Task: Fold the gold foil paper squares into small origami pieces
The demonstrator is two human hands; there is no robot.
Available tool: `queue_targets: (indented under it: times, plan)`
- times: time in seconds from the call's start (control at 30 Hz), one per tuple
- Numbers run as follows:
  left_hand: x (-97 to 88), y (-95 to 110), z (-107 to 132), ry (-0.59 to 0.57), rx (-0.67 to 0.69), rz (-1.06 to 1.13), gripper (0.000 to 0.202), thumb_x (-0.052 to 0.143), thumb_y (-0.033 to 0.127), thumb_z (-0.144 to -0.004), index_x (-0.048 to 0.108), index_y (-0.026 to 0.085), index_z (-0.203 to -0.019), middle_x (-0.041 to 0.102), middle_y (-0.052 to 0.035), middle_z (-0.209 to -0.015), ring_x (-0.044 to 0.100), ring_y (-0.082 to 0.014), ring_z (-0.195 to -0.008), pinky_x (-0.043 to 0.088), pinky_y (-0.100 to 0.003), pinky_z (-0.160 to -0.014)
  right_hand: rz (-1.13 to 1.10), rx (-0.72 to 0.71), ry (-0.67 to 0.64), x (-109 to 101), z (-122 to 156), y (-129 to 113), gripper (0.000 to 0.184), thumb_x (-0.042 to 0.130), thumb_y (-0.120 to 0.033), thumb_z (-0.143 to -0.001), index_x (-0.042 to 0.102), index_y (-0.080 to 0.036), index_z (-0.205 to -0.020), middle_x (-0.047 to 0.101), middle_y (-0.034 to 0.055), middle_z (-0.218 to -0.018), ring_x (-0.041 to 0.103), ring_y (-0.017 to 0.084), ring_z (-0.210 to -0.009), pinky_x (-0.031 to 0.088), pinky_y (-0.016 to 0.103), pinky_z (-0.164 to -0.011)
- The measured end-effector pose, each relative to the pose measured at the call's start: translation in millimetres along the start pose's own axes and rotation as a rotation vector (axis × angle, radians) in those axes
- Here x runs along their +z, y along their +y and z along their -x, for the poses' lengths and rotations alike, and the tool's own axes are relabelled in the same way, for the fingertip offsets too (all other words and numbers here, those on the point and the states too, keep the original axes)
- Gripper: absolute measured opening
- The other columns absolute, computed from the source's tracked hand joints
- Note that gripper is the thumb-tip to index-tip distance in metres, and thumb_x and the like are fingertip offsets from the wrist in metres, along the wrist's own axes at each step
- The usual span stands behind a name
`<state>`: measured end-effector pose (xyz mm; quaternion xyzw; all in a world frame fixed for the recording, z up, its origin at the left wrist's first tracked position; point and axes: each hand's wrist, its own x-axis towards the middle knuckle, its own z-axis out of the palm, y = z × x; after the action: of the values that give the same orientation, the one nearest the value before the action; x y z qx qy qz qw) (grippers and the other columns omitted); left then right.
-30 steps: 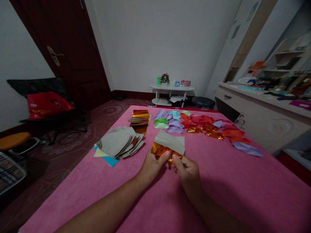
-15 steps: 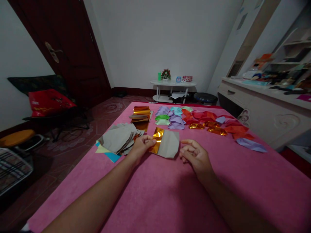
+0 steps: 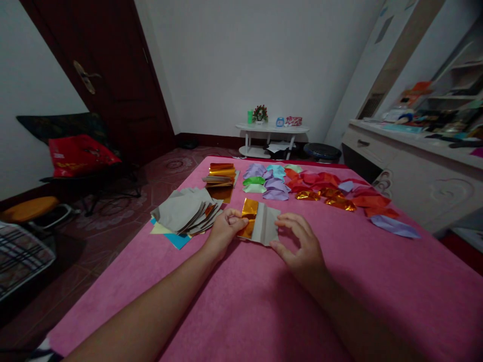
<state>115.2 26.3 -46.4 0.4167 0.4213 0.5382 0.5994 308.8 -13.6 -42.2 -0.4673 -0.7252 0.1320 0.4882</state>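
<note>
A sheet of gold foil paper [image 3: 268, 221] lies on the pink table in front of me. Its left part is folded to show gold, while the rest shows a grey back with an upright crease. My left hand [image 3: 227, 229] is closed in a pinch on the gold strip at the left. At the opposite edge, my right hand [image 3: 300, 244] holds the grey side between thumb and fingers, the thumb lower and nearer me. Beside my left hand sits a fanned stack of grey-backed sheets [image 3: 181, 208]. Blue paper [image 3: 178, 241] sticks out beneath that stack.
Behind the stack lie folded gold foil papers [image 3: 222, 173]. Across the far side spread folded purple papers [image 3: 275, 188], a green one [image 3: 254, 180], red ones [image 3: 324, 179] and gold ones [image 3: 339, 202]. A cabinet [image 3: 407, 166] flanks the pink tabletop [image 3: 241, 301] on the right.
My right hand has moved left from beside the sheet onto its right edge, its fingers spreading. The grey part now bends along a crease. My left hand keeps its pinch on the gold strip.
</note>
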Motion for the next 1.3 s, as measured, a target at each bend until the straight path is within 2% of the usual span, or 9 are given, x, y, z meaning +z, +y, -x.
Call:
queue_targets:
  times: [0.1,0.3,0.57,0.87,0.97,1.07,1.17,1.23,1.3]
  plan:
    - [6.5,1,6,-0.024,-0.013,0.039,0.045,0.081,0.032,-0.056,0.045,0.018,-0.080,0.058,0.0067,-0.051,0.054,-0.0092,-0.041,0.039,-0.017,-0.042,0.179,-0.194,-0.077,3,2,-8,0.045,0.064,-0.010,-0.068,0.057,-0.020,-0.111,0.053,0.0116,-0.123,0.049,0.028,-0.115,0.042,0.045,-0.097]
    - [10.7,3,12,-0.082,0.008,0.012,0.036,0.076,0.030,-0.063,0.046,0.018,-0.079,0.053,0.0092,-0.048,0.049,-0.0073,-0.039,0.040,-0.017,-0.042,0.284,-0.233,-0.059,5,2,-3,0.056,0.052,-0.002,-0.065,0.055,-0.019,-0.118,0.052,0.0128,-0.128,0.048,0.029,-0.117,0.041,0.046,-0.098]
    - [7.4,0,7,-0.039,0.019,-0.077,0.030,0.078,0.032,-0.060,0.060,0.012,-0.076,0.056,0.0041,-0.057,0.049,-0.0058,-0.049,0.035,-0.017,-0.049,0.204,-0.268,0.012,-3,-3,8,0.033,0.047,0.000,-0.069,0.066,-0.021,-0.085,0.059,0.0090,-0.113,0.054,0.025,-0.105,0.045,0.042,-0.088]
    - [6.1,-1,6,-0.034,0.021,-0.048,0.037,0.080,0.030,-0.059,0.071,0.011,-0.089,0.071,-0.0062,-0.085,0.062,-0.0151,-0.073,0.047,-0.024,-0.070,0.210,-0.327,-0.099,-1,-2,4,0.029,0.051,-0.001,-0.071,0.067,-0.022,-0.082,0.069,0.0033,-0.094,0.059,0.021,-0.092,0.041,0.040,-0.087]
    - [6.1,0,7,-0.059,0.026,-0.057,0.038,0.079,0.035,-0.062,0.072,0.011,-0.091,0.071,-0.0077,-0.088,0.063,-0.0171,-0.076,0.047,-0.025,-0.070,0.175,-0.319,-0.115,-2,-2,1,0.027,0.051,-0.003,-0.072,0.067,-0.023,-0.082,0.070,0.0027,-0.089,0.061,0.020,-0.088,0.041,0.040,-0.088]
    - [5.2,1,8,-0.155,0.006,-0.001,0.047,0.067,0.051,-0.074,0.071,0.009,-0.095,0.070,-0.0108,-0.084,0.063,-0.0184,-0.073,0.048,-0.026,-0.066,0.086,-0.209,-0.051,-4,-1,-3,0.019,0.053,-0.010,-0.078,0.067,-0.022,-0.083,0.070,0.0037,-0.085,0.061,0.021,-0.084,0.044,0.038,-0.084]
    - [4.7,3,9,-0.235,-0.014,0.079,0.059,0.054,0.062,-0.079,0.070,0.008,-0.092,0.068,-0.0133,-0.083,0.062,-0.0174,-0.069,0.048,-0.026,-0.062,-0.086,0.092,0.067,-5,1,-9,0.011,0.056,-0.023,-0.083,0.067,-0.023,-0.085,0.070,0.0042,-0.082,0.062,0.022,-0.080,0.048,0.035,-0.076]
    - [5.7,5,12,-0.256,0.006,0.049,0.056,0.054,0.059,-0.081,0.071,0.008,-0.095,0.067,-0.0136,-0.087,0.061,-0.0151,-0.069,0.046,-0.023,-0.061,-0.288,0.290,0.136,-4,2,-11,0.013,0.060,-0.029,-0.082,0.067,-0.022,-0.089,0.070,0.0037,-0.083,0.064,0.021,-0.077,0.050,0.032,-0.071]
    - [7.9,9,15,-0.266,0.039,-0.019,0.047,0.062,0.049,-0.080,0.068,0.010,-0.106,0.067,-0.0130,-0.096,0.061,-0.0147,-0.075,0.046,-0.021,-0.063,-0.520,0.403,0.165,-2,2,-10,0.020,0.064,-0.032,-0.080,0.066,-0.021,-0.096,0.071,0.0037,-0.087,0.065,0.021,-0.077,0.052,0.032,-0.071]
